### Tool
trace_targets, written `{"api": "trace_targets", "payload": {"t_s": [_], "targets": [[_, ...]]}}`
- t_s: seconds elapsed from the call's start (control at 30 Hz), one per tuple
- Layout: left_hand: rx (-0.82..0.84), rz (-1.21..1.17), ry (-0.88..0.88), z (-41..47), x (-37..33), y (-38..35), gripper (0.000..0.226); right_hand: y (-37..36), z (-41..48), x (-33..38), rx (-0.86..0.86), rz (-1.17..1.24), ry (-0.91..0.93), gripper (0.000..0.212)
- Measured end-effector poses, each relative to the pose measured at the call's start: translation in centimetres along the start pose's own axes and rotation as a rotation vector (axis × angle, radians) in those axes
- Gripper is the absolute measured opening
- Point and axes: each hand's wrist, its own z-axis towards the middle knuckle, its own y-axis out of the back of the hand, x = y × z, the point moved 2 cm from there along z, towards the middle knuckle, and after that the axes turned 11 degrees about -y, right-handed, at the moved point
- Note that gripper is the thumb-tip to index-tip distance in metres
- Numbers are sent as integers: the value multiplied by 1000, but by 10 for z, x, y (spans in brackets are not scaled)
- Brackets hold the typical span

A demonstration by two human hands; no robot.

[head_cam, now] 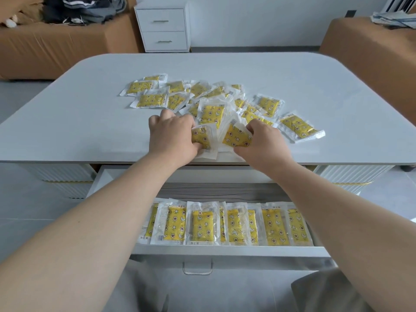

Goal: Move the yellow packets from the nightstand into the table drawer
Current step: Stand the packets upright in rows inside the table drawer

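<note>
Several yellow packets in clear wrappers (211, 114) lie scattered over the middle of the pale table top (67, 122). My left hand (173, 136) is shut on one yellow packet (201, 137) near the table's front edge. Just to its right, my right hand (263, 140) grips another yellow packet (236, 137). Below the front edge, the table drawer (225, 249) is pulled out toward me. A row of several yellow packets (202, 224) stands side by side along its front.
A white two-drawer nightstand (163, 28) stands against the far wall behind the table. Brown sofas (56, 48) flank it left and right, with clothes piled on the left one. My knees show below the drawer handle (197, 267).
</note>
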Motion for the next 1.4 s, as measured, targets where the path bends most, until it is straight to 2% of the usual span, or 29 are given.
{"api": "trace_targets", "payload": {"t_s": [0.17, 0.27, 0.43, 0.53, 0.63, 0.8, 0.97, 1.1, 1.27, 1.4], "targets": [[-70, 2, -39, -9, 2, 11, 38, 3, -4, -4, -30, 44, -2, 33], [-61, -141, -28, -15, 1, 15, 40, 8, -7, -3, 3, 155, -15, 38], [166, -571, 122, -32, -6, 21, 31, 16, -17, -3, 148, 404, -84, 40], [254, -826, 232, -42, -13, 20, 28, 18, -24, -8, 229, 510, -72, 31], [414, -935, 317, -49, -17, 13, 28, 19, -31, -14, 314, 643, -105, 18], [709, -955, 462, -61, -19, -16, 28, 24, -39, -26, 367, 497, -137, 18], [812, -1020, 623, -67, -35, -50, 30, 24, -47, -40, 471, 335, -162, 17], [866, -1018, 724, -75, -51, -81, 55, 17, -51, -54, 512, 275, -226, 18], [795, -955, 735, -80, -61, -113, 62, 0, -52, -70, 555, 236, -309, 24], [833, -762, 569, -75, -65, -119, 80, -6, -53, -79, 612, 273, -401, 24]]}}
